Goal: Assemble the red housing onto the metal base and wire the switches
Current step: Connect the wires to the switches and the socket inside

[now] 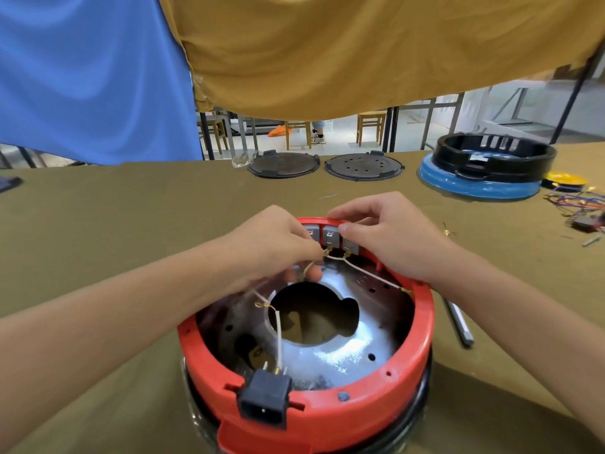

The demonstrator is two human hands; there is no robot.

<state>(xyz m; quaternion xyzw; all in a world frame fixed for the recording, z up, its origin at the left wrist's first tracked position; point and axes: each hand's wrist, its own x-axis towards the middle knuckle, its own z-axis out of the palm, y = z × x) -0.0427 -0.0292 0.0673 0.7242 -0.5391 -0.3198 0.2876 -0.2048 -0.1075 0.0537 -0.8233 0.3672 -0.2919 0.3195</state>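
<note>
Item: red housing [327,417], seated on metal base [343,352], centre of bench [98,208], near edge.
Switches [331,236]: three grey, in far wall of housing.
Left hand [275,247]: grip pinched on white wire [366,273] end by mid switch terminal.
Right hand [389,237]: thumb and forefinger clamped on housing rim, thumb at switch top.
Power socket [264,401]: near wall, one wire fitted.
Risks (est.): connector misses tab or bends it if pushed skewed; tug on wire may pull the far lug loose; switch may pop out w/o right-hand bracing.

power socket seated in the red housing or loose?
Seated: the black power socket sits in a notch of the red housing rim, a white wire on one pin.
</note>
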